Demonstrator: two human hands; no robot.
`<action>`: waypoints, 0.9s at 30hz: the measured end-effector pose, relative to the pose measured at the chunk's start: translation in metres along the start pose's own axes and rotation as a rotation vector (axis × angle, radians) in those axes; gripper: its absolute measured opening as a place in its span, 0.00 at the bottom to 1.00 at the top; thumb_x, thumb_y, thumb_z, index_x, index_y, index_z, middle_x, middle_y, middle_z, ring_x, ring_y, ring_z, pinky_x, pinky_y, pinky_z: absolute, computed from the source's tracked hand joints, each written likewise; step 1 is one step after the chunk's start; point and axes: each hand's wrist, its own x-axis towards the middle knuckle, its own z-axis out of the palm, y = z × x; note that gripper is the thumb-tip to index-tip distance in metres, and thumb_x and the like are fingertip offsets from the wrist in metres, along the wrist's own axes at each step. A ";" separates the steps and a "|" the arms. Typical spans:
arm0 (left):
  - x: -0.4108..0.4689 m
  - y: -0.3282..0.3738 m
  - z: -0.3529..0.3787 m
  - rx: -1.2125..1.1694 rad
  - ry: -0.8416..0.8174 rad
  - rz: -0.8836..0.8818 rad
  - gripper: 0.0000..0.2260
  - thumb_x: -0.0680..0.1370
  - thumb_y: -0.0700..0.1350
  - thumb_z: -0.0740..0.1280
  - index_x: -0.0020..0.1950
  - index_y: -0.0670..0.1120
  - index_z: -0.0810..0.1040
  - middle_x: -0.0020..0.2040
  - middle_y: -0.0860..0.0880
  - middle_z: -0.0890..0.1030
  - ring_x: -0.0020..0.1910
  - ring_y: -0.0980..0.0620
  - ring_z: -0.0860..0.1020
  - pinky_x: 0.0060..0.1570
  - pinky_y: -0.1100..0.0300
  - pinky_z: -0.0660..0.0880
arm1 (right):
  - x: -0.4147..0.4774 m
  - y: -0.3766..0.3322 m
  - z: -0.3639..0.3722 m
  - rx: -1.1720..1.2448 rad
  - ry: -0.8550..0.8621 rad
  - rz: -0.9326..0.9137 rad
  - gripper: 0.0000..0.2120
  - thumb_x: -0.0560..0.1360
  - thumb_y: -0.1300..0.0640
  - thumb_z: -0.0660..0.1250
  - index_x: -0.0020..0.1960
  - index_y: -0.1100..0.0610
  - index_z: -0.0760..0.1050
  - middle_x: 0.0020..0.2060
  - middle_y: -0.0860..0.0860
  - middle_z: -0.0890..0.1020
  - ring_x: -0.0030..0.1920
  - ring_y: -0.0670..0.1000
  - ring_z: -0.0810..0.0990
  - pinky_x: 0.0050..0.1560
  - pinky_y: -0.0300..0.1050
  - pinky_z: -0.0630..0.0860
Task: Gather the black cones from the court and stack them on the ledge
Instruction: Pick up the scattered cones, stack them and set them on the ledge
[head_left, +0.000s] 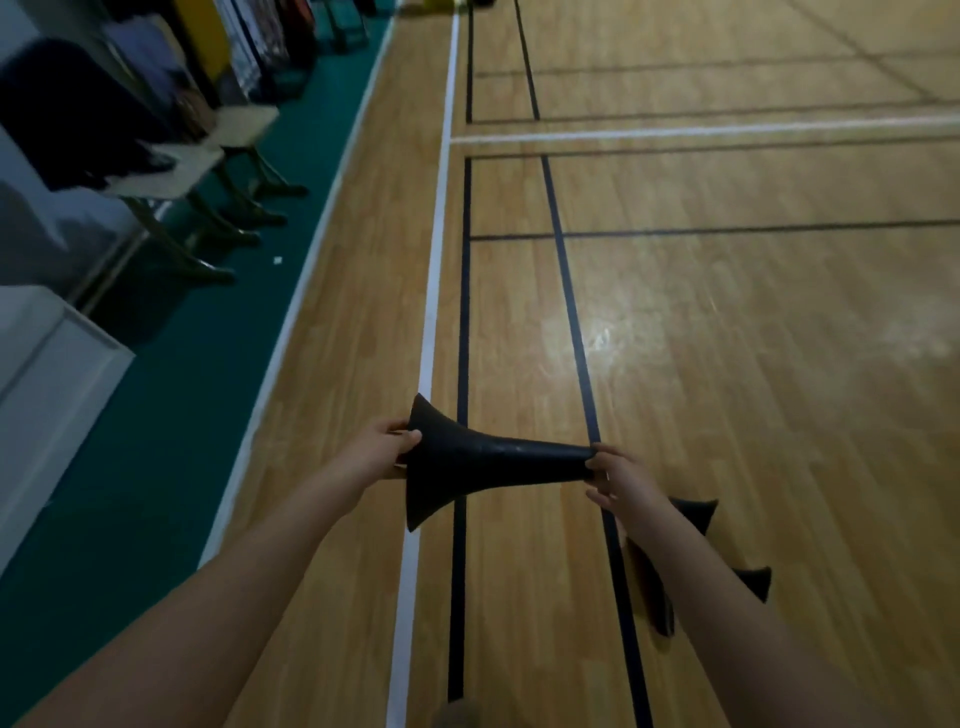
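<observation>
A black cone is held sideways in the air above the wooden court floor, its wide flared base pointing left and its narrow tip pointing right. The left hand grasps the edge of the base, thumb on the outer face and fingers curled behind it. The right hand pinches the narrow tip between thumb and fingers. The cone hangs over a white line and 2 dark lines that run away up the court.

Behind and below the right forearm, parts of other black cones show, their flared corners sticking out; I cannot tell whether they lie on the floor or are carried.

To the left runs a green strip, with chairs draped in dark clothing along the wall and a white block nearer the camera.
</observation>
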 end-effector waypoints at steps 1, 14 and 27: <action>-0.010 0.007 -0.010 -0.007 0.028 0.017 0.18 0.81 0.42 0.62 0.70 0.42 0.68 0.51 0.48 0.78 0.46 0.52 0.78 0.43 0.61 0.75 | -0.009 -0.011 0.005 0.008 -0.016 -0.024 0.18 0.77 0.64 0.64 0.66 0.56 0.72 0.58 0.57 0.75 0.59 0.56 0.77 0.53 0.49 0.78; -0.177 -0.041 -0.114 -0.201 0.537 0.051 0.15 0.79 0.41 0.65 0.65 0.39 0.74 0.44 0.46 0.81 0.41 0.49 0.81 0.34 0.61 0.78 | -0.116 -0.070 0.109 -0.087 -0.491 -0.113 0.10 0.76 0.65 0.67 0.58 0.64 0.77 0.55 0.62 0.78 0.56 0.60 0.79 0.50 0.49 0.79; -0.353 -0.193 -0.226 -0.401 0.912 -0.081 0.08 0.77 0.37 0.66 0.55 0.41 0.80 0.46 0.44 0.82 0.39 0.52 0.79 0.35 0.61 0.76 | -0.260 -0.007 0.311 -0.371 -0.921 -0.104 0.09 0.76 0.66 0.66 0.56 0.63 0.77 0.54 0.62 0.80 0.54 0.60 0.80 0.44 0.46 0.79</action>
